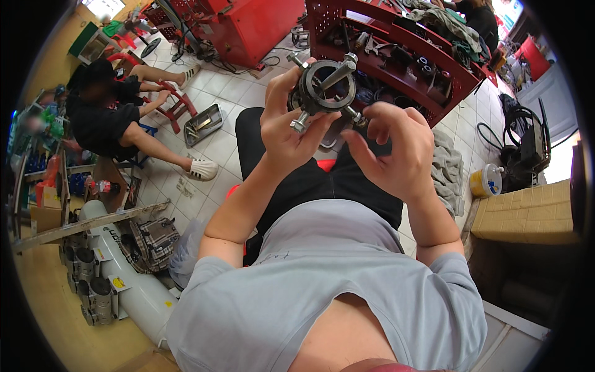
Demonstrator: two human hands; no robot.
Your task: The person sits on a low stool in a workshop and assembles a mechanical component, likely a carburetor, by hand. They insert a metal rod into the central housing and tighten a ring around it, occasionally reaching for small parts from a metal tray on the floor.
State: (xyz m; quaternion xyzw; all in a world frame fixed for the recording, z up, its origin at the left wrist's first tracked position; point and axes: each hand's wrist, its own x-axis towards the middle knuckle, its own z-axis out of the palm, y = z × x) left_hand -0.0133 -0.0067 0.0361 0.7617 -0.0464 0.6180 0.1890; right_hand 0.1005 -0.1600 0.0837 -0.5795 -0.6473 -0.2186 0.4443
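My left hand (288,130) is closed around a dark metal ring with several bolts sticking out of its rim (309,84), held up in front of my knees. A thick bolt or rod lies across the ring's opening, its hex head at the upper right. One silvery bolt head shows beside my left thumb. Just right of the ring, my right hand (396,149) has its thumb and curled fingers apart, with nothing seen between them. Its fingertips are close to the bolt at the ring's lower right; whether they touch it I cannot tell.
Ahead stands a red tool cart (396,37) loaded with parts and rags. At left, a seated person handles a red frame (176,105) by a metal tray (204,125). A grey cloth (447,167), a yellow-and-white bucket (486,181) and a cardboard box (527,211) are at right.
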